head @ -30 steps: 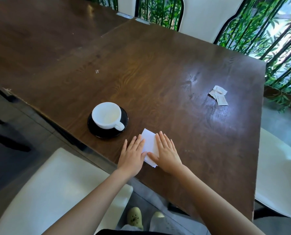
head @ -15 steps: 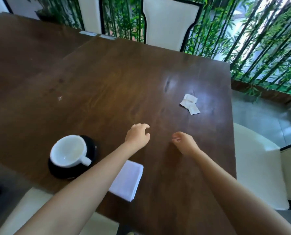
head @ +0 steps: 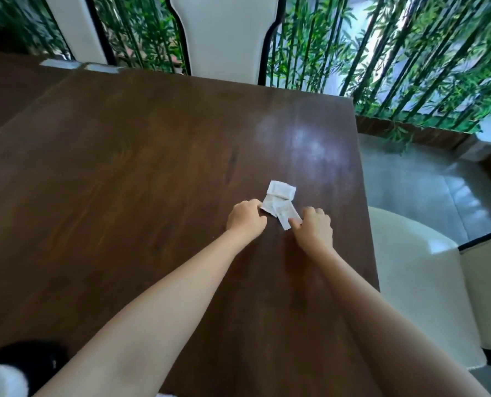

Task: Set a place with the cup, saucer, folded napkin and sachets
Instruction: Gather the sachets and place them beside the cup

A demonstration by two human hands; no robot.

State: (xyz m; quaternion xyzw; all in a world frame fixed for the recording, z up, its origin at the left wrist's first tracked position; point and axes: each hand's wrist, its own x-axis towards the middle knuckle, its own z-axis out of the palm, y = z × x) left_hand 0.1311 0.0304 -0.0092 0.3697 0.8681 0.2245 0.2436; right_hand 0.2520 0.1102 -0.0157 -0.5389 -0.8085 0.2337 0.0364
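Note:
A small pile of white sachets (head: 281, 199) lies on the dark wooden table (head: 141, 167), right of its middle. My left hand (head: 246, 217) curls at the pile's left edge, fingertips touching a sachet. My right hand (head: 314, 228) curls at the pile's near right corner and pinches the lowest sachet. The white cup (head: 0, 381) and the black saucer (head: 30, 358) show only partly at the bottom left corner. The folded napkin is hidden behind my left forearm.
A white chair (head: 224, 35) stands at the table's far edge and another white seat (head: 419, 285) at its right side. Green bamboo stems (head: 410, 53) fill the background. A second wooden table (head: 6, 90) adjoins at the left.
Both hands have left the napkin and reached forward across the table to the sachets, which they now touch. The view has shifted forward, pushing cup and saucer to the bottom left corner.

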